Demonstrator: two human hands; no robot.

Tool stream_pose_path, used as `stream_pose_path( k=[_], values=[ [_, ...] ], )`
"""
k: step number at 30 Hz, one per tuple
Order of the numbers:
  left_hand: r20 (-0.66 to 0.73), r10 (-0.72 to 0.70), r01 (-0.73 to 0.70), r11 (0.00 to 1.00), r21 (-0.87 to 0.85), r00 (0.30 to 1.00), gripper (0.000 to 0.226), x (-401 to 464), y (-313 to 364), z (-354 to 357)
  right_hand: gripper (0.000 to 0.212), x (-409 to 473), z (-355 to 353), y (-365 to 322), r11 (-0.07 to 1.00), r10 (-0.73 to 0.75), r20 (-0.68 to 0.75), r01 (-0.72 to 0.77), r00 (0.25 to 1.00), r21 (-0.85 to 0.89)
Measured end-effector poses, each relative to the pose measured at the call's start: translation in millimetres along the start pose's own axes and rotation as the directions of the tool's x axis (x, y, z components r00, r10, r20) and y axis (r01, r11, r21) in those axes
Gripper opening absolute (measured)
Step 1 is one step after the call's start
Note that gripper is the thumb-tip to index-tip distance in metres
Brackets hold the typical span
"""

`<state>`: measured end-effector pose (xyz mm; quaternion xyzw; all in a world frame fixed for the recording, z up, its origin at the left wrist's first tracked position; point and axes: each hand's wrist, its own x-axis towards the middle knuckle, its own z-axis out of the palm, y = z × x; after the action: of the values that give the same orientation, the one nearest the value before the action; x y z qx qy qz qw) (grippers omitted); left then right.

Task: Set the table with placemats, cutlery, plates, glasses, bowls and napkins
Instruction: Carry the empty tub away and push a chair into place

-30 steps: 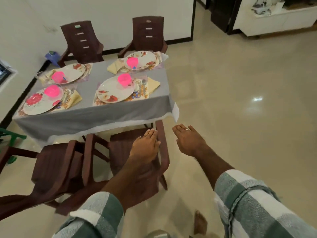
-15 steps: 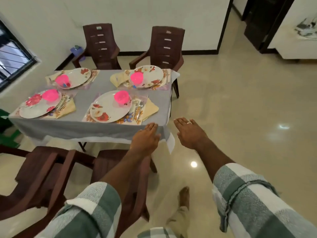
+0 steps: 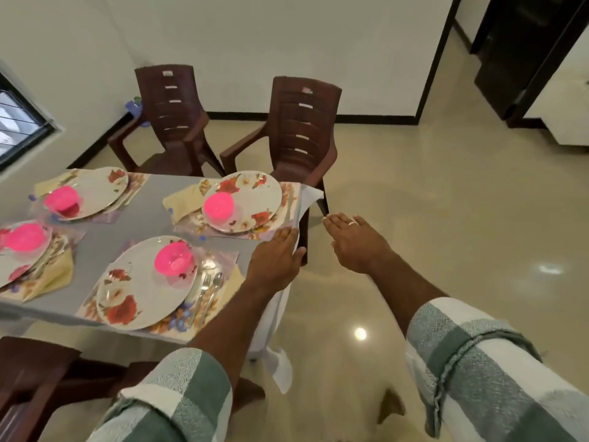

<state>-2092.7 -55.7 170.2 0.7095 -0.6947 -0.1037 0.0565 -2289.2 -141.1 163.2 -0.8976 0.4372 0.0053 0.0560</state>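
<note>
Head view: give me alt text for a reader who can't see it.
Both hands are empty: left hand flat at the grey table's right edge, right hand open over the floor. Four floral plates with pink bowls sit on placemats; cutlery lies beside the nearest plate.

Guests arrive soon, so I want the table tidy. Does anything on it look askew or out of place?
Mostly tidy: four settings, each a floral plate with a pink bowl. One oddity: the far right placemat reaches the table's edge, where the grey tablecloth is rumpled and its white corner sticks out. The left hand lies open there.
</note>
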Motion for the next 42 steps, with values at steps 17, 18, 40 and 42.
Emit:
stream_pose_path(
  k=[17,18,40,42],
  values=[
    [-0.078,-0.351,0.342,0.934,-0.107,0.933,0.059,392.8,60.7,-7.6,0.061,347.6,-77.6,321.9,0.947,-0.316,0.051,0.318,0.948,-0.044],
    [-0.086,-0.357,0.348,0.932,-0.105,0.93,0.059,422.2,62.6,-7.9,0.062,373.5,-79.1,337.0,0.939,-0.339,0.052,0.341,0.939,-0.048],
    [-0.061,-0.63,0.587,0.751,-0.303,0.774,0.066,967.6,6.4,-4.5,0.076,899.0,-95.7,558.9,0.794,-0.555,0.227,0.591,0.8,-0.144],
    [-0.065,-0.678,0.628,0.709,-0.32,0.732,0.066,996.3,2.2,5.3,0.077,938.0,-84.7,554.5,0.723,-0.636,0.254,0.677,0.729,-0.134]
  ],
)
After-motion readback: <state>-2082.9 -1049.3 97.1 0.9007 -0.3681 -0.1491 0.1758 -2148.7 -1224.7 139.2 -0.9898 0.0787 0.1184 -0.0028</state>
